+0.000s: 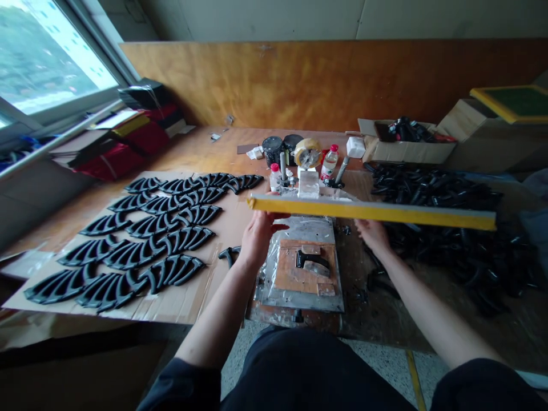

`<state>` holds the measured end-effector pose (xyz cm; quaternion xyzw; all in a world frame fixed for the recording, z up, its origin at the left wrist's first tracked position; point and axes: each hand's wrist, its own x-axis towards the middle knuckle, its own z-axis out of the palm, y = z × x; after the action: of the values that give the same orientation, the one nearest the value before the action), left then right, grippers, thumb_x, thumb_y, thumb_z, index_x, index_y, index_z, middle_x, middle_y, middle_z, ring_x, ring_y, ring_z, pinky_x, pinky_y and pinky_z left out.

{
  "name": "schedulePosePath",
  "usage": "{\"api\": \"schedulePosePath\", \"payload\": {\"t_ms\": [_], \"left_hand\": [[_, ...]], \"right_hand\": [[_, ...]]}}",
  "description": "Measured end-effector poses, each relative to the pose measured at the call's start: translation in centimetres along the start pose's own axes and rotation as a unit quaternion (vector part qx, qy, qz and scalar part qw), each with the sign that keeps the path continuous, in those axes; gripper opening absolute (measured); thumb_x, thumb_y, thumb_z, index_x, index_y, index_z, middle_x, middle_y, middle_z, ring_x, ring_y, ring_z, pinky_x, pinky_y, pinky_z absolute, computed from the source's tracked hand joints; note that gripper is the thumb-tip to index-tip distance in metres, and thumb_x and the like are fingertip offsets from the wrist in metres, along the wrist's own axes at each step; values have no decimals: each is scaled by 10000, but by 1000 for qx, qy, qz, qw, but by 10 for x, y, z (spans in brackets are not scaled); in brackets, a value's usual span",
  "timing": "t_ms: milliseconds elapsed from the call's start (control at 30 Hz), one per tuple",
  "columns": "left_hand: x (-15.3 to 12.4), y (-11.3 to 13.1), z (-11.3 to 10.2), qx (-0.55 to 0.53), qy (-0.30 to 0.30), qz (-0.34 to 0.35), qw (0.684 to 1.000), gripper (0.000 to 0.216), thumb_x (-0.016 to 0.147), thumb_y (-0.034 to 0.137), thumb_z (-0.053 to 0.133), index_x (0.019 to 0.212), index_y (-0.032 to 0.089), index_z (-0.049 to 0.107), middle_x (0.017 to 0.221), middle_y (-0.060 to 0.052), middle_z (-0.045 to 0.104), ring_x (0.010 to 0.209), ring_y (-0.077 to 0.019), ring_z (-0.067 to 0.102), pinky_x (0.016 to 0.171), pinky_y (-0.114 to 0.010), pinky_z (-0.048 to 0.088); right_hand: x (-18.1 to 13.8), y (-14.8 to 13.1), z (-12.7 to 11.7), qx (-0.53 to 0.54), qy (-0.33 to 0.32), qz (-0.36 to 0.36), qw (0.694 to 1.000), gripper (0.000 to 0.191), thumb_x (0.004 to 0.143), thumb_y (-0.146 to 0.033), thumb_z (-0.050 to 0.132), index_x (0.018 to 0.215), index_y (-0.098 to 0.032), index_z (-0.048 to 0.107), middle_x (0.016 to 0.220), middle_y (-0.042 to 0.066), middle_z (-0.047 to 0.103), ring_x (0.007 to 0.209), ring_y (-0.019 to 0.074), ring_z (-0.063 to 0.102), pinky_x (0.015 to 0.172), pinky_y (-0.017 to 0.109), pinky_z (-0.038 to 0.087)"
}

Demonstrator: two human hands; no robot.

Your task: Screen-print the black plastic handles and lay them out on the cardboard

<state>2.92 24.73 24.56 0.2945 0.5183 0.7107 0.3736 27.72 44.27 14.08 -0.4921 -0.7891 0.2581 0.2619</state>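
A screen-printing frame (372, 211) with yellow edges is raised over the work board, seen nearly edge-on. At its left part, my left hand (256, 237) is just below the edge, thumb and fingers apart, some fingertips hidden behind the frame. My right hand (372, 235) reaches to the underside further right, fingers loosely spread and partly hidden; whether either hand touches the frame I cannot tell. Below lies a metal base plate (265, 299) carrying a wooden jig (285, 274). One black curved plastic part (306, 260) sits in the jig.
Rows of black curved parts (128, 242) lie on cardboard (145, 308) at left, with a single part (229, 253) nearer me. A heap of black parts (449, 240) covers the right side. Behind the frame stand dark cans (273, 151), a tape roll (308, 153) and a red-capped bottle (329, 164).
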Motion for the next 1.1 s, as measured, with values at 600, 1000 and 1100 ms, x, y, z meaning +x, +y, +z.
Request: {"api": "schedulePosePath", "payload": {"t_ms": [600, 1000, 1100], "left_hand": [[-107, -121, 20, -17, -113, -402, 909, 659, 853, 609, 500, 1322, 146, 482, 1410, -190, 486, 1192, -304, 549, 881, -413, 507], [-109, -136, 21, -30, -113, -404, 907, 638, 849, 610, 504, 1282, 142, 515, 1389, -182, 513, 1210, -311, 538, 882, -427, 508], [-108, -136, 21, -35, -112, -406, 906, 619, 843, 609, 515, 1256, 149, 540, 1378, -173, 526, 1203, -309, 541, 868, -412, 507]], "right_hand": [[-100, -44, 82, -142, -173, -140, 965, 133, 829, -64, 581, 895, -167, 528, 965, 78, 579, 940, 202, 534, 841, 290, 417], [-97, -24, 94, -95, -168, -137, 972, 159, 836, -60, 534, 906, -202, 527, 903, 34, 627, 879, 179, 569, 764, 264, 402], [-99, -30, 89, -114, -161, -155, 968, 179, 851, -51, 478, 930, -195, 548, 911, 51, 625, 897, 189, 566, 770, 268, 409]]}}
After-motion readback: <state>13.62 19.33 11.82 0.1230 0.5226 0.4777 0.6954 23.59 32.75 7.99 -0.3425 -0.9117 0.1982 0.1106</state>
